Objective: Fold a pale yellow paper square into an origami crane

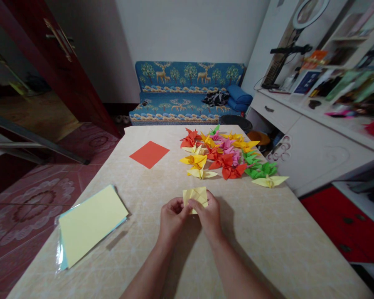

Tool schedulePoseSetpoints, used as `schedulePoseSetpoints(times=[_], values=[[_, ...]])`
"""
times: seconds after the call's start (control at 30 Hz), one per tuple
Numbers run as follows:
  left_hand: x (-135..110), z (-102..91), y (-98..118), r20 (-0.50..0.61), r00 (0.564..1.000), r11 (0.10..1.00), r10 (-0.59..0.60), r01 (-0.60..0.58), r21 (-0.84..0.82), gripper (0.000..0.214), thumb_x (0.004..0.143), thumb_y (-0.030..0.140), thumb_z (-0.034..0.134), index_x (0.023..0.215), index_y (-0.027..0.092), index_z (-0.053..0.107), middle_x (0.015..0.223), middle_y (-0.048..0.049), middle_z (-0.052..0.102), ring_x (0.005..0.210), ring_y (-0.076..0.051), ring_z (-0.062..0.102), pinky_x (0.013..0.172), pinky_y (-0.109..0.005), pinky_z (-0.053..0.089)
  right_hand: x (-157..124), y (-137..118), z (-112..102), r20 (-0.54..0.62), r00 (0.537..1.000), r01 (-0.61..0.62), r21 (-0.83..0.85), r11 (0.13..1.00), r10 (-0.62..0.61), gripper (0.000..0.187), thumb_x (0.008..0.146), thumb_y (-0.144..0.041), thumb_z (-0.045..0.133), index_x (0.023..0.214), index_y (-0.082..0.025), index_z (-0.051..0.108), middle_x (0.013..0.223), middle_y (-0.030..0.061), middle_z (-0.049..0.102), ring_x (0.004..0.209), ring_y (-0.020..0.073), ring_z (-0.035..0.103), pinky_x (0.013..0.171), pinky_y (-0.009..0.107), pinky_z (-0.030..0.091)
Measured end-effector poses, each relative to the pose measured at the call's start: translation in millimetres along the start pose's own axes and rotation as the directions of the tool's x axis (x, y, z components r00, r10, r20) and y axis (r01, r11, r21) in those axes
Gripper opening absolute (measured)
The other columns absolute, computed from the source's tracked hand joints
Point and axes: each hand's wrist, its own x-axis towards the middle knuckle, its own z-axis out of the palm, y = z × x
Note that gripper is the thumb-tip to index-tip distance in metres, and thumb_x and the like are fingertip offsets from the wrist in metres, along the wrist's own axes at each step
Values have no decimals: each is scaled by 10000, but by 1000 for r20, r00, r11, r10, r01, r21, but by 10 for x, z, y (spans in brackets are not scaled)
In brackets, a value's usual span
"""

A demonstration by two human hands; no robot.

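A lived-in room in a home. Against a plain pale wall stands a low sofa (190, 79) in a blue cover patterned with deer and trees, with blue cushions (239, 94) and a rumpled dark cloth (216, 98) at one end. On the right, a white dresser (333, 145) with carved trim holds a ring light (301, 26) and crowded small items. On the left, a dark red door (54, 62) stands open above a reddish, flower-patterned floor (25, 207).
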Motion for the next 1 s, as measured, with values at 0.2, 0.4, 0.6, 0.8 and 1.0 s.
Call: schedulePoseSetpoints(times=[0.2, 0.4, 0.6, 0.8, 1.0], values=[[-47, 39, 56, 149, 986, 997, -76, 79, -9, 233, 619, 294, 782, 674, 100, 664, 556, -4, 597, 488, -71, 480, 486, -182, 351, 11, 46, -34, -54, 993, -99, 63, 993, 103, 230, 621, -298, 738, 792, -165, 662, 712, 43, 698, 597, 193, 622, 527, 264, 489], [-63, 41, 51, 193, 969, 986, -157, 164, -21, 241, 585, 277, 800, 685, 97, 674, 606, -35, 646, 517, -91, 531, 509, -190, 387, 27, 159, -87, -125, 991, -35, 34, 999, 39, 286, 729, -431, 655, 656, -160, 603, 548, -11, 586, 488, 135, 521, 442, 219, 396], [-26, 12, 51, -8, 996, 994, -90, 89, -63, 309, 626, 293, 768, 856, 115, 665, 695, -35, 667, 581, -109, 570, 544, -201, 428, 55, 259, -88, -86, 996, 3, -11, 1000, -4, 260, 775, -437, 606, 811, -180, 612, 647, 0, 618, 565, 148, 552, 487, 219, 423], [24, -93, 93, -205, 979, 998, 11, -24, -59, 428, 696, 368, 707, 1058, 159, 619, 744, -37, 675, 625, -131, 594, 571, -225, 445, 52, 192, -48, 59, 997, -47, 96, 994, 41, 253, 799, -422, 562, 760, -174, 592, 681, 10, 627, 614, 162, 588, 530, 237, 468], [23, -53, 97, -17, 1000, 1000, 12, -11, 19, 385, 684, 345, 723, 1004, 140, 659, 895, -81, 692, 774, -172, 615, 707, -268, 470, 40, 108, -13, 58, 998, -18, 81, 997, 14, 225, 680, -241, 655, 884, -184, 579, 795, 34, 676, 678, 180, 636, 604, 263, 506]])
